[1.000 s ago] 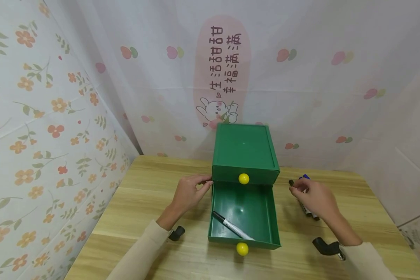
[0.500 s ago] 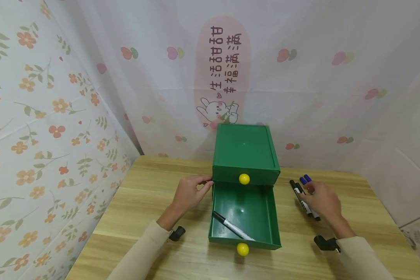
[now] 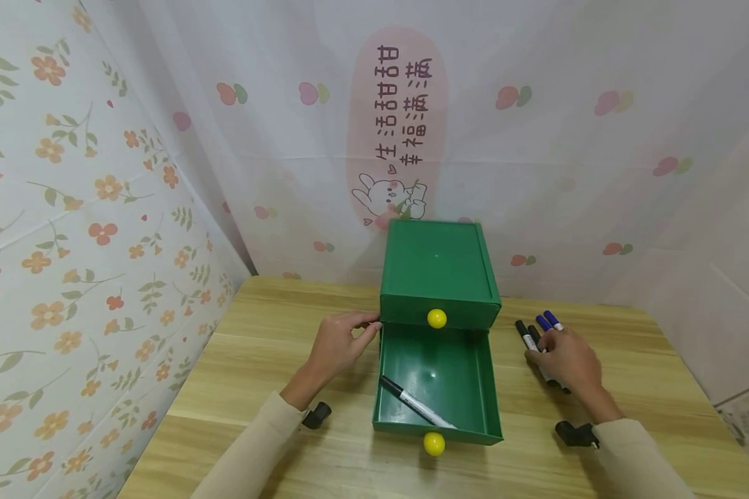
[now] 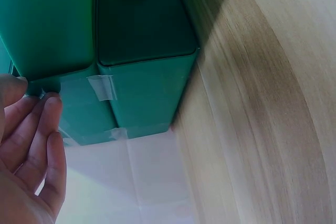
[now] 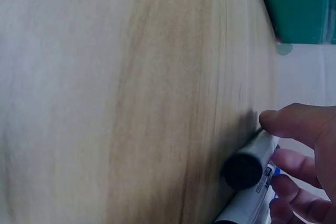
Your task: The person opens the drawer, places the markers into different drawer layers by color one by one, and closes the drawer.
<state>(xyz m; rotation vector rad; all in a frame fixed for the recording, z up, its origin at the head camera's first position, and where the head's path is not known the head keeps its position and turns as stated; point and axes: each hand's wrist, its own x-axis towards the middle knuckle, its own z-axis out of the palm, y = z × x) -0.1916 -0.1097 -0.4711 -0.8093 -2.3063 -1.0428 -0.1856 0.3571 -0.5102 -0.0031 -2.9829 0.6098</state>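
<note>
A green two-drawer box (image 3: 437, 263) stands on the table, its lower drawer (image 3: 443, 353) pulled out. One black-capped marker (image 3: 418, 407) lies slanted inside that drawer. My left hand (image 3: 337, 346) rests its fingertips on the box's left front corner, fingers mostly straight. To the right of the box, my right hand (image 3: 571, 362) pinches a black marker (image 5: 249, 161) between thumb and forefinger, as the right wrist view shows. Another white-bodied marker (image 5: 244, 205) lies right beneath it. Blue-capped markers (image 3: 544, 322) show just past the right fingers.
Yellow ball knobs (image 3: 434, 444) stick out from both drawers. The wooden table (image 3: 256, 319) backs onto a printed cloth (image 3: 274, 180). A flowered cloth (image 3: 69, 277) hangs along the left. Black mounts (image 3: 576, 434) sit at both wrists.
The right hand moves away from the left black marker, then comes down over the markers and takes one between thumb and forefinger. The left hand, box and drawer stay put.
</note>
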